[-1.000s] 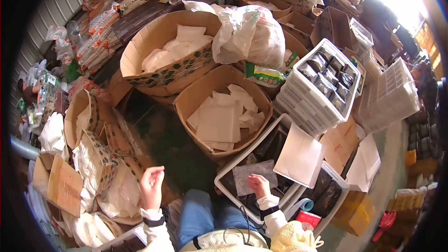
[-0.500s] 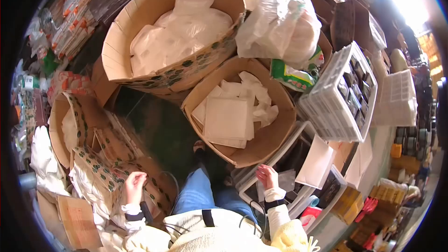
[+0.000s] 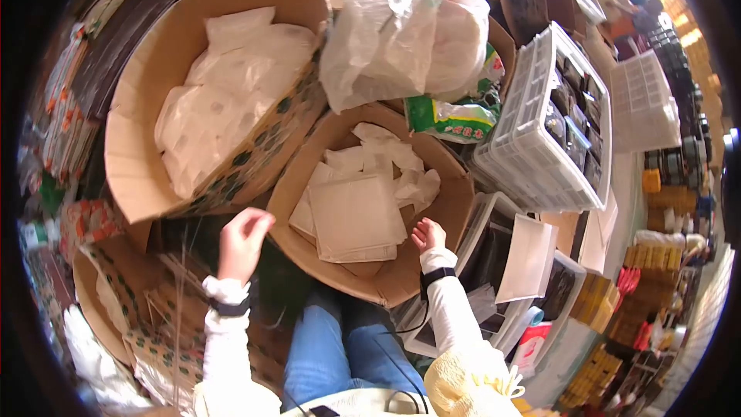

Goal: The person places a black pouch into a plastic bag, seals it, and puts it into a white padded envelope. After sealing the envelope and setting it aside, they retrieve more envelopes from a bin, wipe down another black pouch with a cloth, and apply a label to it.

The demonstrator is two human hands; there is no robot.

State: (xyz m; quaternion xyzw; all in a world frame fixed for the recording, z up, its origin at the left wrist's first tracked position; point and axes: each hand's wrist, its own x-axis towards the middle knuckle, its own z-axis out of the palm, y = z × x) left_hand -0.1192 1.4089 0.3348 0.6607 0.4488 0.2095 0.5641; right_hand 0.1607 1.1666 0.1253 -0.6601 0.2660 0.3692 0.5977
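Note:
My left hand is raised near the left rim of the middle cardboard box, fingers loosely bent and nothing visible in them. Over that box's right front rim hovers my right hand, its fingers half curled and slightly apart, also without anything visible in it. Inside the box lies a stack of flat, pale square packets. Behind the stack are crumpled white plastic bags. Neither hand touches the packets.
A big round-sided carton holds white plastic bundles. Beyond the middle box sit a bulging translucent bag and a green-and-white packet. To the right is a white plastic crate of dark packaged items.
Both hands have moved forward and up, toward the middle box, with the arms now stretched further out. The view has shifted closer to the boxes.

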